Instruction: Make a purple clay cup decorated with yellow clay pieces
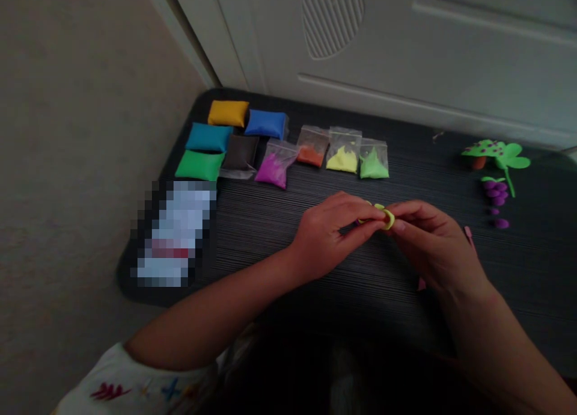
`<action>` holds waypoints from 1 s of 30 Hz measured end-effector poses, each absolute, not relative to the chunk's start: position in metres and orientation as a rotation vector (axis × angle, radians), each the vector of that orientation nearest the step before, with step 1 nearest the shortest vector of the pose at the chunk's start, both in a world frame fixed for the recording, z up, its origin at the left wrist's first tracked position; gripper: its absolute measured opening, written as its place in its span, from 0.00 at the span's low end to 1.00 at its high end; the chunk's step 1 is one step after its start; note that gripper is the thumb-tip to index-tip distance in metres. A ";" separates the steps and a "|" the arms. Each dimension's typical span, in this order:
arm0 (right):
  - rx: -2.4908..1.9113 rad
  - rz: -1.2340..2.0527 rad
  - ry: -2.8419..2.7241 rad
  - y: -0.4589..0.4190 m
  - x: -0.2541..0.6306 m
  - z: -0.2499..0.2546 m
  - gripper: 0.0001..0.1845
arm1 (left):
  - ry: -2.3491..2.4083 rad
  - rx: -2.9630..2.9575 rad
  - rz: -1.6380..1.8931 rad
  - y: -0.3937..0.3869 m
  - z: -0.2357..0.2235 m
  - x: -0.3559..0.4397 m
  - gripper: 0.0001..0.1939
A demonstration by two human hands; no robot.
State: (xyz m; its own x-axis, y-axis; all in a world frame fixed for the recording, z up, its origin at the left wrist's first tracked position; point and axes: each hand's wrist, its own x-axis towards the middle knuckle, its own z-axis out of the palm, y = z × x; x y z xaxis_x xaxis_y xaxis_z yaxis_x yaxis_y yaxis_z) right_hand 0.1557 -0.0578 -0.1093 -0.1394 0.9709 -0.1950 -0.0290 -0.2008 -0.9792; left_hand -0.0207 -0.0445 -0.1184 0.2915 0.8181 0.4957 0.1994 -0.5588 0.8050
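Observation:
Between the fingertips of my left hand point(331, 231) and my right hand point(433, 240) is a small piece of yellow modelling clay point(388, 219), bent into a curve. Both hands pinch it above the dark table. A bit of purple shows beside my left fingers, mostly hidden by them. Under and beside my right hand lies a pink tool point(469, 237), partly covered by the hand. Beyond the hands, an opened bag of yellow clay point(342, 157) stands between a bag of orange clay point(312, 150) and a bag of light green clay point(374, 162).
Purple clay grapes point(494, 190) lie at the right, below a clay mushroom point(480, 153) and a green clover shape point(514, 156). Several clay packs, including a blue pack point(265, 124), sit at the back left. A blurred-out phone-like object point(175, 234) lies left. A white door borders the table point(270, 222).

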 end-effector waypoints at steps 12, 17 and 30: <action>-1.552 0.651 -1.778 -0.053 0.189 -0.089 0.07 | 1.074 2.207 1.116 -0.031 -0.134 -0.022 0.10; -1.518 0.518 -2.175 -0.052 0.196 -0.085 0.08 | 1.065 2.263 0.979 -0.028 -0.139 -0.013 0.11; -1.403 0.582 -2.336 -0.049 0.191 -0.093 0.09 | 1.127 2.165 0.895 -0.028 -0.143 0.000 0.16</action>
State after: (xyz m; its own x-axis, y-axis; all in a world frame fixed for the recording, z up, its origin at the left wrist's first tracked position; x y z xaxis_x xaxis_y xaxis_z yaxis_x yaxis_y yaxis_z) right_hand 0.1907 -0.0492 -0.0928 -0.4462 0.8906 0.0874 0.7455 0.4239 -0.5143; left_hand -0.0004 -0.0275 -0.1427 0.4314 0.8477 0.3087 0.4928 -0.5080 0.7064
